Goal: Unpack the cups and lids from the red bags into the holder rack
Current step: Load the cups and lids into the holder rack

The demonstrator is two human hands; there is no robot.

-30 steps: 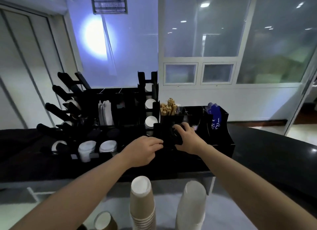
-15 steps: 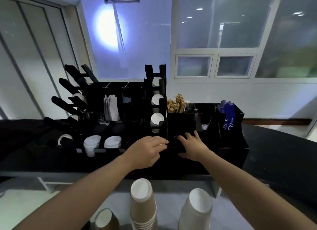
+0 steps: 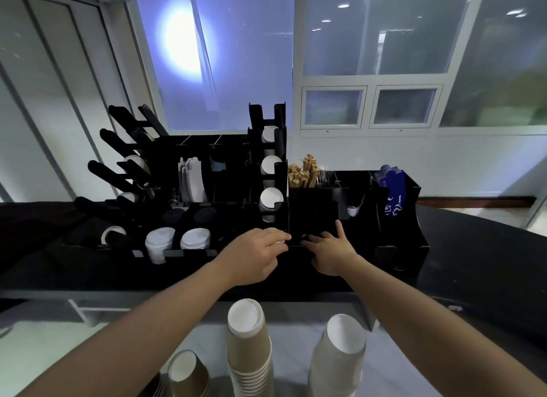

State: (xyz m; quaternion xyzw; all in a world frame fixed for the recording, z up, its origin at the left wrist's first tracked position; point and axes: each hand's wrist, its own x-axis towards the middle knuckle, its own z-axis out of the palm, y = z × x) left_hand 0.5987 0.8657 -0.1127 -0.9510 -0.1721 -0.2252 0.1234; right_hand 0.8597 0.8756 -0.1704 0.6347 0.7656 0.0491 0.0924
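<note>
The black holder rack (image 3: 319, 210) stands on the dark counter. My left hand (image 3: 254, 256) has its fingers curled at the divider beside the column of white cups (image 3: 270, 197); what they hold is lost in the dark. My right hand (image 3: 328, 250) lies with fingers spread and thumb up on a dark round thing (image 3: 305, 237) low in the front compartment. White lid stacks (image 3: 195, 238) sit in the rack's left slots. Near me stand a brown cup stack (image 3: 248, 340), a white cup stack (image 3: 340, 358) and a lower brown stack (image 3: 186, 376). No red bag is in view.
Wooden stirrers (image 3: 302, 174) and blue packets (image 3: 392, 192) fill the rack's right compartments, and white folded paper (image 3: 191, 183) stands further left. Angled black cup tubes (image 3: 112, 171) jut out at the far left. The dark counter (image 3: 473, 257) runs on to the right.
My right hand has come down from the upper front of the compartment to its base, and its fingers have opened out. My left hand stayed at the divider. The view tilted downward slightly.
</note>
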